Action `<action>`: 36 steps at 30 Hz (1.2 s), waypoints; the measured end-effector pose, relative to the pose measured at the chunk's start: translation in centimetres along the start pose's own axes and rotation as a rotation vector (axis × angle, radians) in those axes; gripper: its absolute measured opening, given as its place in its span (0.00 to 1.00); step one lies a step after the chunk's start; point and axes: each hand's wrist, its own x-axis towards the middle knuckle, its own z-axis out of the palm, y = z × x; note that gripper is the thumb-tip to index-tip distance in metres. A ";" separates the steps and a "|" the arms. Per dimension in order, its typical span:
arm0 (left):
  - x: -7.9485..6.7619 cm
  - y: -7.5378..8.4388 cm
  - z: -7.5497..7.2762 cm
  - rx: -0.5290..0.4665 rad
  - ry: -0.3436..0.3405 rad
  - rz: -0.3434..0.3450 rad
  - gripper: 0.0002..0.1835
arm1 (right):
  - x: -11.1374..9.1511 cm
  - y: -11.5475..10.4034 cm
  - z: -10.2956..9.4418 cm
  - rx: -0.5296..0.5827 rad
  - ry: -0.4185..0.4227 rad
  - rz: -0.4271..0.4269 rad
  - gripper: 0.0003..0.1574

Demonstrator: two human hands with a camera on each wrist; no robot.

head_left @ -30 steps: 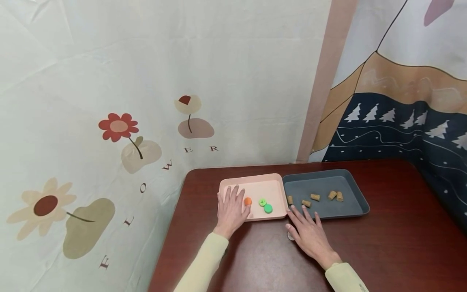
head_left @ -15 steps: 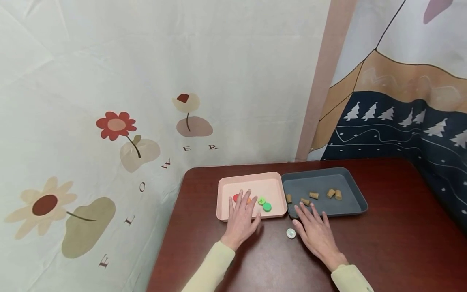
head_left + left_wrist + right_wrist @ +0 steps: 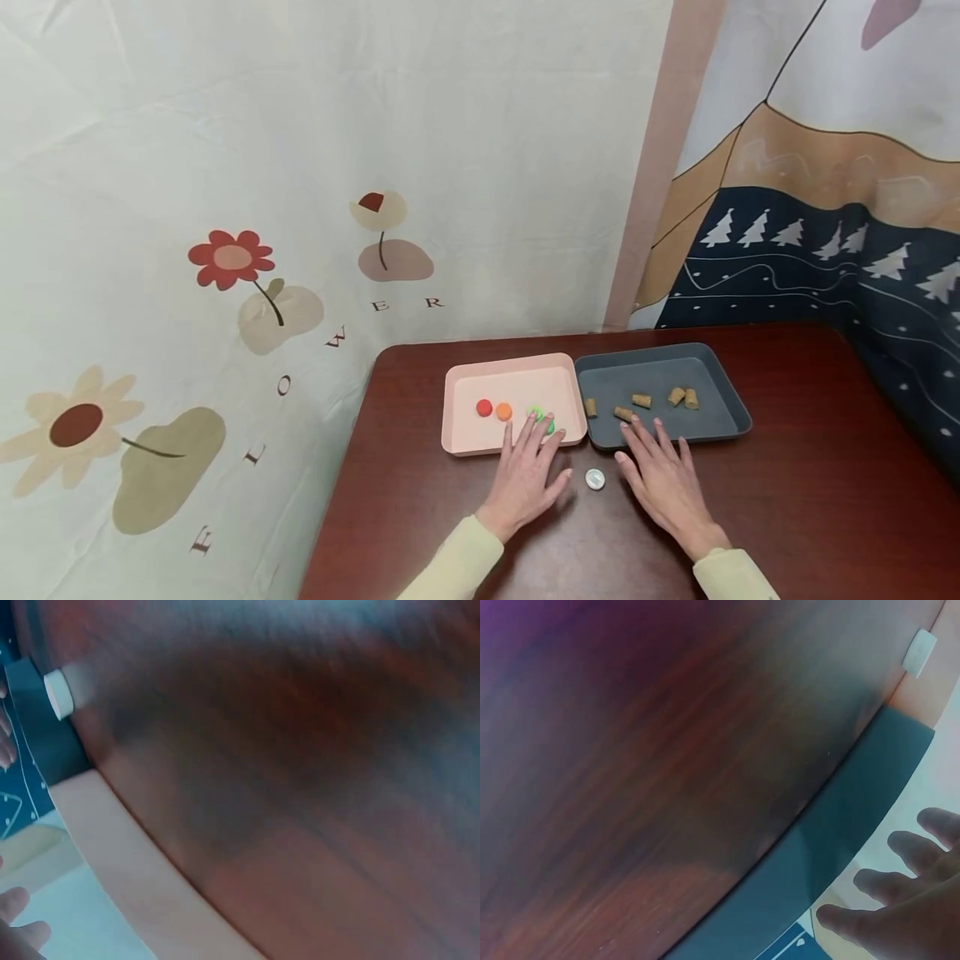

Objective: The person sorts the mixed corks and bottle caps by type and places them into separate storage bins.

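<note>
My left hand (image 3: pixel 523 482) reaches over the front edge of the pink tray (image 3: pixel 517 371), fingers spread and holding nothing. Its fingertips partly hide two green bottle caps (image 3: pixel 535 412). A red cap (image 3: pixel 483 407) and an orange cap (image 3: pixel 503 412) lie farther left in that tray. On the right, my right hand (image 3: pixel 665 487) extends over the front rim of the grey tray (image 3: pixel 720 429), fingers apart, near a cork (image 3: pixel 623 412). Several corks (image 3: pixel 677 396) lie in the grey tray. Between the hands, a white round cap (image 3: pixel 595 479) sits on the table.
Both trays stand side by side on the dark red wooden table (image 3: pixel 795 500). A pale curtain (image 3: pixel 510 167) with printed flowers hangs behind and to the left. At the right, a dark printed cloth (image 3: pixel 795 275) hangs beside the table.
My left hand has moved right and a little nearer, from the red and orange caps to the green ones. The right hand has shifted slightly right, uncovering the white cap.
</note>
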 end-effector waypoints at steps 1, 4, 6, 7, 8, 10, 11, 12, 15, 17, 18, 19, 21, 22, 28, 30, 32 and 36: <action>-0.1 0.3 0.0 0.002 -0.009 0.011 0.31 | 0.0 0.1 0.0 -0.004 -0.001 0.001 0.37; -0.3 0.9 0.2 0.001 -0.025 0.043 0.33 | -0.1 0.3 0.0 -0.015 0.002 -0.001 0.37; -0.4 1.4 0.4 -0.001 -0.033 0.066 0.32 | -0.2 0.4 -0.1 -0.019 0.003 0.001 0.36; -0.4 1.5 0.4 0.003 -0.034 0.080 0.33 | -0.3 0.5 -0.1 -0.021 0.002 0.002 0.36; -0.4 1.7 0.5 0.009 -0.033 0.095 0.32 | -0.3 0.6 -0.1 -0.020 0.000 0.004 0.36; -0.5 2.1 0.7 0.019 -0.032 0.125 0.32 | -0.4 0.7 -0.2 -0.018 -0.007 0.011 0.36; -0.5 2.3 0.7 0.021 -0.033 0.138 0.32 | -0.5 0.7 -0.2 -0.018 -0.011 0.014 0.37; -0.5 2.5 0.8 0.023 -0.034 0.151 0.32 | -0.5 0.8 -0.2 -0.017 -0.016 0.017 0.37; -0.5 3.0 1.0 0.020 -0.037 0.181 0.31 | -0.5 0.8 -0.3 -0.019 -0.023 0.023 0.37; -0.4 3.3 1.2 0.011 -0.044 0.192 0.30 | -0.5 0.8 -0.3 -0.023 -0.023 0.023 0.37; -0.4 3.5 1.2 0.009 -0.049 0.195 0.30 | -0.5 0.9 -0.3 -0.023 -0.022 0.023 0.37; -0.4 3.6 1.2 0.004 -0.058 0.197 0.30 | -0.5 0.9 -0.3 -0.022 -0.020 0.023 0.37; -0.3 4.0 1.2 -0.008 -0.090 0.191 0.30 | -0.4 1.0 -0.2 -0.020 -0.016 0.025 0.37; -0.3 4.1 1.2 -0.014 -0.114 0.184 0.31 | -0.4 1.0 -0.2 -0.017 -0.014 0.026 0.37; -0.1 5.0 1.2 -0.011 -0.255 0.147 0.32 | -0.4 0.9 -0.2 -0.020 -0.021 0.034 0.38; 0.0 5.2 1.3 -0.004 -0.288 0.139 0.33 | -0.4 0.8 -0.3 -0.022 -0.034 0.039 0.38; 0.1 5.3 1.3 0.002 -0.318 0.132 0.33 | -0.4 0.8 -0.4 -0.020 -0.046 0.044 0.38; 0.2 5.7 1.5 0.012 -0.370 0.118 0.34 | -0.4 0.7 -0.5 -0.021 -0.062 0.051 0.38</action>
